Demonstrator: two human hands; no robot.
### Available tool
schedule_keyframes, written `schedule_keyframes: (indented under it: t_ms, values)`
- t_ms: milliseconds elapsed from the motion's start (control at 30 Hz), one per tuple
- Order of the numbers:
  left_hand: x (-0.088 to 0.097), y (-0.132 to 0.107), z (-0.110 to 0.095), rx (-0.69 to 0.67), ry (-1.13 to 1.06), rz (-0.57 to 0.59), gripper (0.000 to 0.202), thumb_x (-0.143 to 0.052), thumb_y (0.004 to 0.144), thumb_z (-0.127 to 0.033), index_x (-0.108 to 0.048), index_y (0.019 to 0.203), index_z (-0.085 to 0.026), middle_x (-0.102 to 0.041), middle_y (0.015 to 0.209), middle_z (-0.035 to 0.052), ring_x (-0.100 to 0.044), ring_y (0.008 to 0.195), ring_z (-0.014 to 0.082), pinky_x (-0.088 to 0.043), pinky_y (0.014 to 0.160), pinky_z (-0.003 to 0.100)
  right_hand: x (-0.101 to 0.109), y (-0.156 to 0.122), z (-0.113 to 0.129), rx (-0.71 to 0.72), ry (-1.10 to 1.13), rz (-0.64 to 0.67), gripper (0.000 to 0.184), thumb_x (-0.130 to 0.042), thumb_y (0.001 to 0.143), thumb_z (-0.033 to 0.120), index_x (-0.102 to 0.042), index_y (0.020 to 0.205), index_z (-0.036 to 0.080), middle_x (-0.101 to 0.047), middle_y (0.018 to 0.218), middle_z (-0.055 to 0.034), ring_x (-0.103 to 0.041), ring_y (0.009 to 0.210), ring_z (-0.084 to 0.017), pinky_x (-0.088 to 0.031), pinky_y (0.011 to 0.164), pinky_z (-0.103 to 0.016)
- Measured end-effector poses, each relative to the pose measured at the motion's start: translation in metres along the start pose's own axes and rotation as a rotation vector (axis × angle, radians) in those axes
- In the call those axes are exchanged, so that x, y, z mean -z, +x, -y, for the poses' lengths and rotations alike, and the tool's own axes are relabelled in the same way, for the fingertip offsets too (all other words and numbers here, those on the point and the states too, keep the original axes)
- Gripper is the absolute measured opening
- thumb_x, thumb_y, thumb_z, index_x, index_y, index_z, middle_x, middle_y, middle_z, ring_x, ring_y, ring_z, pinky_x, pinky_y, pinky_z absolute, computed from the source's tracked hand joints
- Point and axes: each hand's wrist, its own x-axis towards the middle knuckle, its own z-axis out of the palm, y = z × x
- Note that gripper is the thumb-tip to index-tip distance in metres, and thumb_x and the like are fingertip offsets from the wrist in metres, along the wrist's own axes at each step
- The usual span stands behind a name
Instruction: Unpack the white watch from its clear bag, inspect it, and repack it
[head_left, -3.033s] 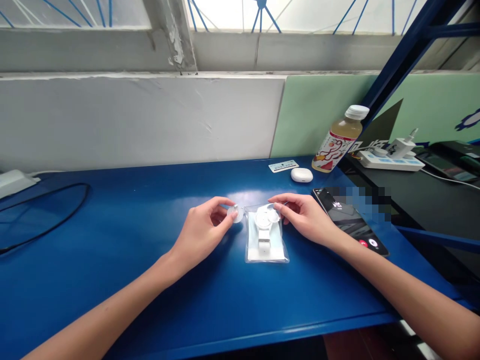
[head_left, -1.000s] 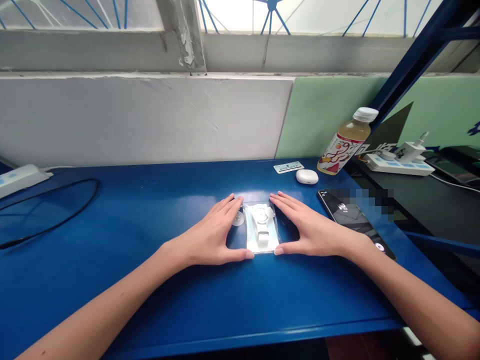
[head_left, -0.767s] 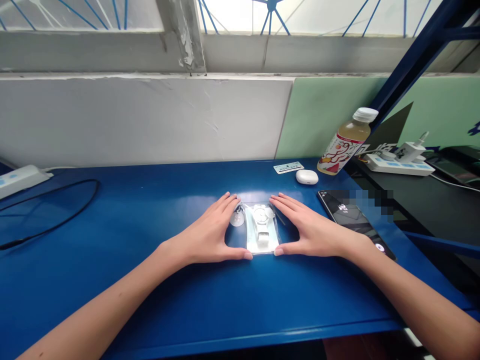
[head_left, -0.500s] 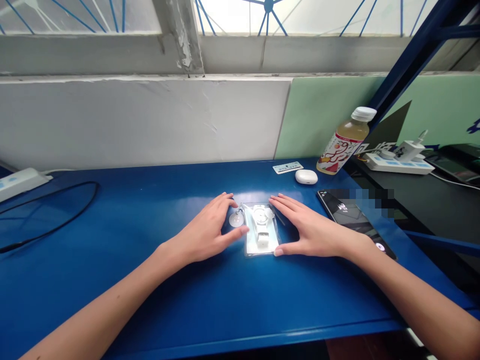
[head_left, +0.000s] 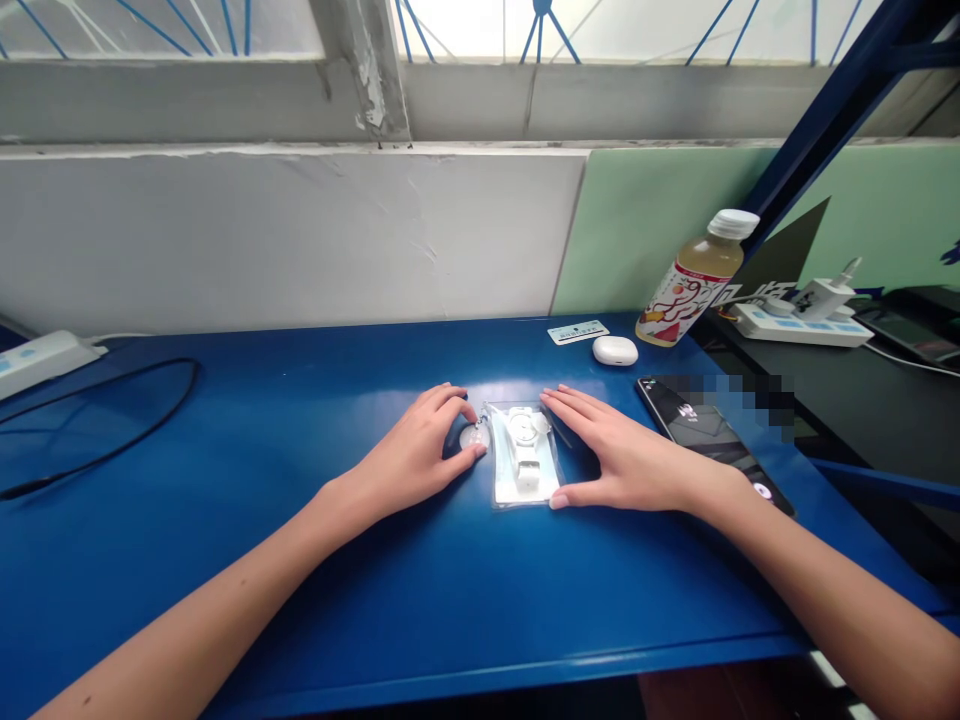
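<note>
A clear plastic bag with a white watch-like item inside lies on the blue table. My right hand lies flat and open along the bag's right edge, thumb at its lower corner. My left hand is curled beside the bag's left edge. Its thumb and fingertips close round a small round white disc on the table.
A phone lies right of my right hand. A white earbud case, a small card and a juice bottle stand at the back right. A power strip lies beyond. A black cable loops at the left.
My left hand left the bag's side, curled and closed its fingers on the small round disc. My right hand stayed flat beside the bag.
</note>
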Motion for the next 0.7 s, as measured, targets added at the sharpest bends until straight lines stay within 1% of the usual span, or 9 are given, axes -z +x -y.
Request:
schedule_keyframes:
  t_ms: [200, 400, 533, 700]
  values:
    - [0.0002, 0.0001, 0.0008, 0.007, -0.013, -0.004, 0.027, -0.057, 0.092, -0.042, -0.059, 0.109, -0.022, -0.053, 0.140, 0.0132, -0.040, 0.140, 0.0332, -0.038, 0.111, 0.053, 0.0003, 0.0004, -0.0010, 0.003, -0.001, 0.005, 0.113, -0.062, 0.073, 0.076, -0.023, 0.156, 0.010, -0.026, 0.161, -0.0204, -0.022, 0.148, -0.039, -0.032, 0.116, -0.057]
    - [0.0001, 0.0002, 0.0023, 0.005, -0.017, 0.002, 0.024, -0.059, 0.091, -0.043, -0.060, 0.104, -0.022, -0.053, 0.140, 0.0127, -0.038, 0.141, 0.0326, -0.038, 0.111, 0.053, -0.0011, 0.0001, -0.0027, 0.017, 0.015, -0.012, 0.113, -0.064, 0.073, 0.075, -0.022, 0.157, 0.014, -0.027, 0.161, -0.0194, -0.023, 0.148, -0.041, -0.033, 0.115, -0.059]
    - [0.0004, 0.0004, 0.0036, 0.005, -0.012, 0.000, 0.022, -0.061, 0.090, -0.042, -0.059, 0.101, -0.023, -0.054, 0.138, 0.0118, -0.037, 0.141, 0.0323, -0.037, 0.111, 0.053, -0.0002, 0.0001, -0.0018, 0.005, 0.004, 0.003, 0.114, -0.063, 0.073, 0.076, -0.022, 0.157, 0.011, -0.026, 0.161, -0.0199, -0.022, 0.148, -0.040, -0.032, 0.116, -0.057]
    - [0.0013, 0.0002, 0.0041, -0.004, -0.013, -0.002, 0.022, -0.063, 0.089, -0.042, -0.058, 0.098, -0.023, -0.055, 0.137, 0.0115, -0.039, 0.140, 0.0321, -0.038, 0.111, 0.052, 0.0012, 0.0001, -0.0002, -0.007, 0.007, 0.016, 0.114, -0.062, 0.072, 0.077, -0.023, 0.157, 0.011, -0.026, 0.161, -0.0207, -0.022, 0.148, -0.040, -0.032, 0.116, -0.058]
